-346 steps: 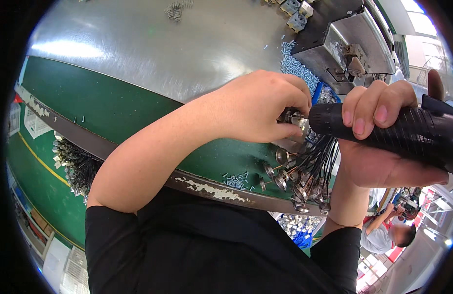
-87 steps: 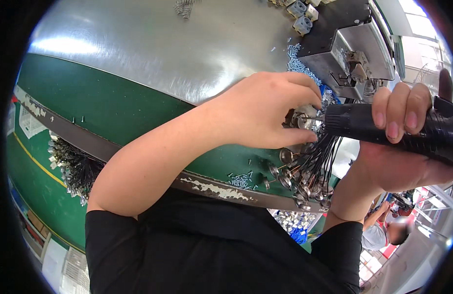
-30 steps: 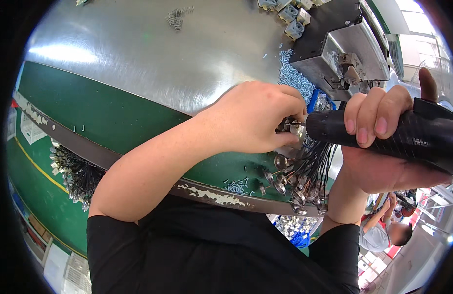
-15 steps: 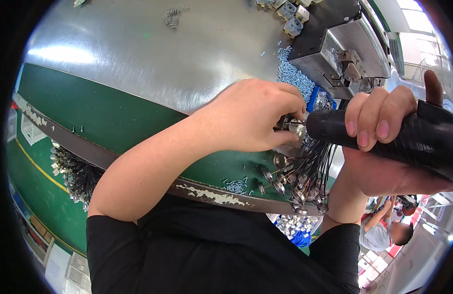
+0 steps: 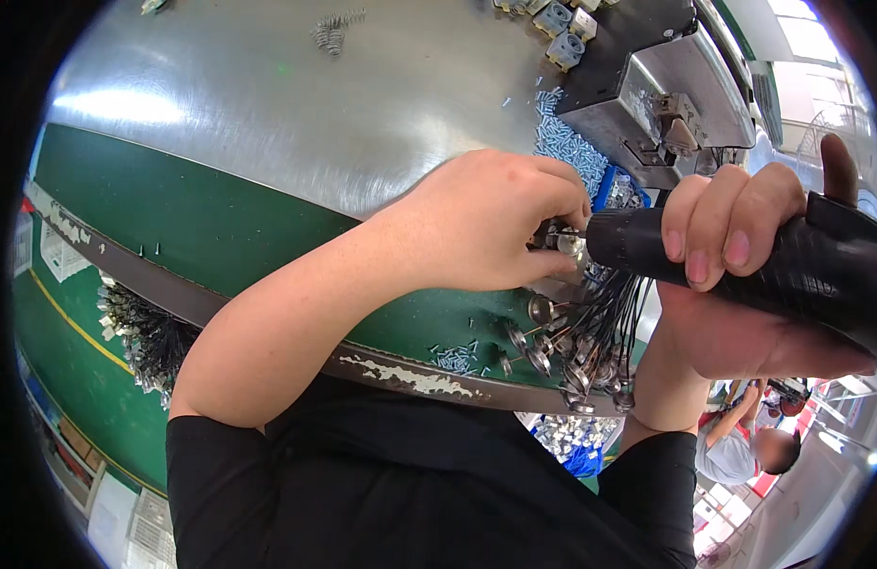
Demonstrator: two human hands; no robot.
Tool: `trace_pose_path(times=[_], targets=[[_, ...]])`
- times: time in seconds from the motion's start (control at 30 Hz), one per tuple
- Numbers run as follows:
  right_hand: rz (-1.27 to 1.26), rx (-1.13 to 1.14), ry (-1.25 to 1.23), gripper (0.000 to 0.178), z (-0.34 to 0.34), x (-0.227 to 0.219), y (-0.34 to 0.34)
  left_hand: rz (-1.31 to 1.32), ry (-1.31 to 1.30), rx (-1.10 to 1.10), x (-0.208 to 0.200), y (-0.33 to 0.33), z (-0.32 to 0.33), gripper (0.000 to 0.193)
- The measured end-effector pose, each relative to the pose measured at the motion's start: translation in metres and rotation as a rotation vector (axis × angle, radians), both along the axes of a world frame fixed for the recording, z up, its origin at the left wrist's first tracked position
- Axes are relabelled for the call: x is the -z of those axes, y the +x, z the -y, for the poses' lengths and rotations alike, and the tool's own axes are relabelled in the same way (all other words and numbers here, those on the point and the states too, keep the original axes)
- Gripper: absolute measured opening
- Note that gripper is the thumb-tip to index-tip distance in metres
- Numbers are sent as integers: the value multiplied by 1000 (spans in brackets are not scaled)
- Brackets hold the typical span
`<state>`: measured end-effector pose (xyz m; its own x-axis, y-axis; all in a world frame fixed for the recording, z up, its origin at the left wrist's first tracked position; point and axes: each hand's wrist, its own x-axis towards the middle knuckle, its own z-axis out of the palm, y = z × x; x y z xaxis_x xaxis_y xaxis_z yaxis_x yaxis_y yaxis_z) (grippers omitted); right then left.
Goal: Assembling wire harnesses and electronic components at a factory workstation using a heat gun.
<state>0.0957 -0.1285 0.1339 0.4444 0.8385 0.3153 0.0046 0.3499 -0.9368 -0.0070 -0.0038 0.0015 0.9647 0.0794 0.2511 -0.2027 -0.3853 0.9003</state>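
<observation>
My left hand [image 5: 500, 223] is closed on a small shiny metal part [image 5: 569, 248], its thumb and fingers at either side. How far the part reaches behind the fingers is hidden. A black, tape-wrapped power screwdriver [image 5: 630, 239] lies sideways in my right hand [image 5: 737, 232], fingers wrapped over its body. Its front end points left at the metal part, almost against my left fingertips; I cannot tell whether the tip sits on a screw. Just below hang round metal pieces on black wires [image 5: 576, 360], bunched at the bench edge.
Loose screws [image 5: 563, 142] are heaped beyond my left hand, beside a blue tray [image 5: 620, 192] of small parts and a metal machine [image 5: 647, 104]. More screws [image 5: 457, 357] lie near the front edge. Springs [image 5: 332, 33] rest on the steel top. Another person [image 5: 732, 460] is at right.
The screwdriver and my right hand have shifted slightly left, nearer the metal part. My left hand keeps its grip and has barely moved.
</observation>
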Motion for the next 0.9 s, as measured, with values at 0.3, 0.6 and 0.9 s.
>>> trace_pose_path(times=[0.3, 0.6, 0.9], targets=[[-29, -42, 76, 136, -1, 8, 1, -17, 1, -7, 2, -3, -2, 32], [-41, -64, 146, 127, 3, 17, 7, -12, 11, -4, 2, -2, -2, 30], [83, -279, 255, 122, 3, 31, 22, -6, 20, -3, 3, -3, 0, 32]])
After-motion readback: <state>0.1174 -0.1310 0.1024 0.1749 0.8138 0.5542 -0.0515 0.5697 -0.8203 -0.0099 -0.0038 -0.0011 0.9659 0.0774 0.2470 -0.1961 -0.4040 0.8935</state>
